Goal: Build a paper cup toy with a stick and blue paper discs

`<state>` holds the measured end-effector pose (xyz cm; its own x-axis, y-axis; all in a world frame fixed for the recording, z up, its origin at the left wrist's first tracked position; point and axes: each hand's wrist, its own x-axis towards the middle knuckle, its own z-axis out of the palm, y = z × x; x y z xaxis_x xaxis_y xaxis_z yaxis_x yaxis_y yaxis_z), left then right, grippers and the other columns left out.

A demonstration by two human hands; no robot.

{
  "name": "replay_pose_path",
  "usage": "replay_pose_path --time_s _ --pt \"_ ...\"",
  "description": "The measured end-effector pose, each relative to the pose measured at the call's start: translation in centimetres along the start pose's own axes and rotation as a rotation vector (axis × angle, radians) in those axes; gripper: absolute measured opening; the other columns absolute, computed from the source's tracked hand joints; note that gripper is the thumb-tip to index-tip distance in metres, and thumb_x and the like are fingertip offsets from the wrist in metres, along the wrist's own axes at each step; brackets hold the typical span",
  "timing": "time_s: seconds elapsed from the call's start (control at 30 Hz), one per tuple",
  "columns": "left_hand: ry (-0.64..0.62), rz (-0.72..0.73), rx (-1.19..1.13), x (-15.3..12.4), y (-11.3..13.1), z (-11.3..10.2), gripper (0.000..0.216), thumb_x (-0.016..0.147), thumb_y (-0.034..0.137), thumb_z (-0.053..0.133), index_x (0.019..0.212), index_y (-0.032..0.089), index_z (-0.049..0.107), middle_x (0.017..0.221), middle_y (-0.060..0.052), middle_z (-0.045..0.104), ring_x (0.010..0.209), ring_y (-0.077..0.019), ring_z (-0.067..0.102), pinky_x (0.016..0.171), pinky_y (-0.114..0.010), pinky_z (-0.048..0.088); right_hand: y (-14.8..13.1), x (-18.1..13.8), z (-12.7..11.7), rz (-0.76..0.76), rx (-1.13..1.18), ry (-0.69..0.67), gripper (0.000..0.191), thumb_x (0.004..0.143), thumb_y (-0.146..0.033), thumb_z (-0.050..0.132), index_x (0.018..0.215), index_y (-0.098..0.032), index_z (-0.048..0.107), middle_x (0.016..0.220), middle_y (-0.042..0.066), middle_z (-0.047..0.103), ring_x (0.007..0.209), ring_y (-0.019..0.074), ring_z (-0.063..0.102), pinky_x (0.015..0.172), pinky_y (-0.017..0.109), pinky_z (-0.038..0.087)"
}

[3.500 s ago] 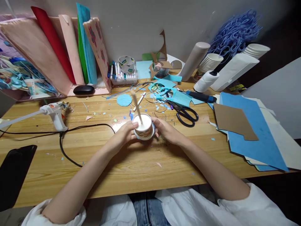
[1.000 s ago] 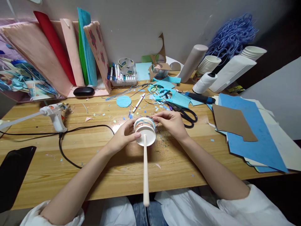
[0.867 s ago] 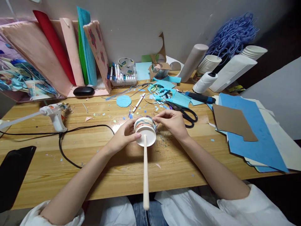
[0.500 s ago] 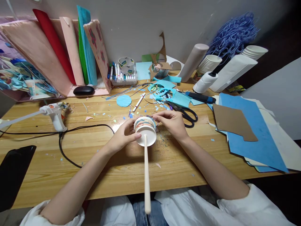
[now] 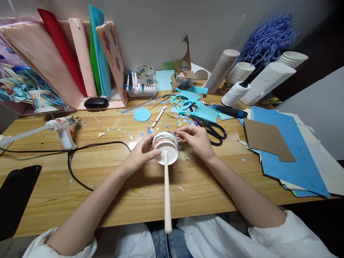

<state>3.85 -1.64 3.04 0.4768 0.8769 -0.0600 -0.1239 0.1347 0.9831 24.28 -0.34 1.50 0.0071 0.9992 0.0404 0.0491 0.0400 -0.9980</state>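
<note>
My left hand (image 5: 143,149) is closed around the left side of a paper cup (image 5: 168,152) with coloured bands around its wall, the thumb on its rim. The cup lies tilted, its white round end facing me. A pale wooden stick (image 5: 167,193) sticks out of that end toward my body, its tip past the table edge. My right hand (image 5: 195,139) is at the cup's far right side, thumb and forefinger pinched together close to the banded wall. What lies between those fingertips is too small to make out. Black-handled scissors (image 5: 215,132) lie just beyond my right hand.
A glue gun (image 5: 63,134) with a black cable stands left. Blue paper scraps (image 5: 199,107), a marker (image 5: 159,116) and a blue paper circle (image 5: 142,114) lie behind the cup. Blue sheets (image 5: 279,172) and cardboard (image 5: 268,139) lie right; a phone-like black slab (image 5: 18,200) lies left.
The cup has tipped slightly and the stick's near end has risen a little, away from my body. Both hands stay at the cup, the right still pinching.
</note>
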Motion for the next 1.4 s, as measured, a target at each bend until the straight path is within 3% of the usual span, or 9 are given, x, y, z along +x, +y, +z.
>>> replay_pose_path --time_s 0.3,0.47,0.67,0.8,1.0,1.1,1.2,1.3,1.4 --pt "0.103 -0.11 -0.086 0.4 -1.1 -0.6 0.053 0.068 0.047 0.065 0.112 0.018 0.06 0.117 -0.008 0.062 0.114 -0.0284 0.052 0.093 -0.036 0.04 0.4 0.6 -0.4 -0.003 0.063 -0.029 0.037 0.079 -0.033 0.06 0.114 -0.02 0.061 0.099 0.007 0.071 0.082 0.016 0.068 0.078 0.033 0.057" --pt "0.153 -0.192 -0.212 0.5 -1.2 -0.7 0.055 0.072 0.057 0.056 0.113 0.02 0.057 0.112 -0.008 0.064 0.104 -0.0244 0.058 0.083 -0.032 0.046 0.5 0.8 -0.9 0.039 -0.034 0.046 0.022 0.069 -0.037 0.07 0.075 -0.015 0.069 0.068 0.005 0.071 0.063 0.0172 0.067 0.062 0.032 0.057" --pt "0.187 -0.222 -0.244 0.6 -0.4 -0.5 0.062 0.074 0.06 0.052 0.121 0.019 0.05 0.111 -0.009 0.065 0.102 -0.0225 0.06 0.082 -0.03 0.047 0.0 1.2 -1.9 -0.073 -0.243 0.201 0.033 0.06 -0.037 0.077 0.049 -0.017 0.053 0.047 0.0 0.059 0.045 0.0117 0.058 0.048 0.024 0.049" --pt "0.234 -0.249 -0.204 0.8 -0.3 -1.2 0.066 0.072 0.061 0.053 0.121 0.018 0.049 0.108 -0.009 0.066 0.095 -0.0211 0.063 0.076 -0.028 0.049 0.5 2.5 -3.8 -0.054 -0.201 0.262 0.022 0.068 -0.035 0.071 0.065 -0.015 0.063 0.061 0.005 0.067 0.054 0.0141 0.063 0.057 0.028 0.054" --pt "0.47 -0.129 -0.134 1.0 0.2 -2.1 0.061 0.074 0.057 0.053 0.12 0.017 0.051 0.11 -0.008 0.064 0.096 -0.0185 0.062 0.075 -0.024 0.047 1.7 4.5 -7.5 -0.19 -0.111 0.499 0.017 0.08 -0.026 0.055 0.093 -0.017 0.063 0.092 0.008 0.07 0.079 0.0187 0.069 0.079 0.04 0.055" --pt "0.388 -0.145 -0.163 0.9 0.1 -1.8 0.062 0.075 0.057 0.052 0.121 0.016 0.05 0.112 -0.009 0.064 0.097 -0.0203 0.061 0.079 -0.027 0.047 1.4 4.1 -7.0 -0.325 -0.315 0.402 0.024 0.081 -0.027 0.055 0.103 -0.02 0.062 0.116 0.009 0.063 0.11 0.0224 0.058 0.1 0.047 0.04" --pt "0.285 -0.19 -0.182 0.8 -0.6 -1.1 0.06 0.075 0.058 0.053 0.119 0.017 0.052 0.112 -0.01 0.064 0.098 -0.0222 0.061 0.081 -0.03 0.047 0.4 2.5 -4.4 -0.381 -0.498 0.081 0.041 0.079 -0.038 0.061 0.118 -0.025 0.057 0.138 0.007 0.046 0.131 0.0248 0.036 0.11 0.05 0.023" --pt "0.222 -0.229 -0.118 0.7 -1.3 -0.5 0.058 0.074 0.058 0.055 0.114 0.017 0.057 0.114 -0.01 0.063 0.105 -0.0254 0.058 0.086 -0.035 0.045 -0.5 0.2 -1.0 -0.363 -0.395 -0.358 0.083 0.066 -0.045 0.073 0.137 -0.026 0.034 0.146 0.009 0.033 0.134 0.0264 0.03 0.11 0.047 0.025" --pt "0.222 -0.195 0.021 0.5 -1.6 0.0 0.058 0.071 0.056 0.061 0.113 0.016 0.058 0.121 -0.012 0.059 0.116 -0.0286 0.051 0.095 -0.04 0.039 -0.6 -1.5 1.5 -0.316 -0.313 -0.41 0.09 0.062 -0.039 0.077 0.138 -0.024 0.03 0.14 0.012 0.041 0.128 0.0262 0.04 0.107 0.045 0.031"
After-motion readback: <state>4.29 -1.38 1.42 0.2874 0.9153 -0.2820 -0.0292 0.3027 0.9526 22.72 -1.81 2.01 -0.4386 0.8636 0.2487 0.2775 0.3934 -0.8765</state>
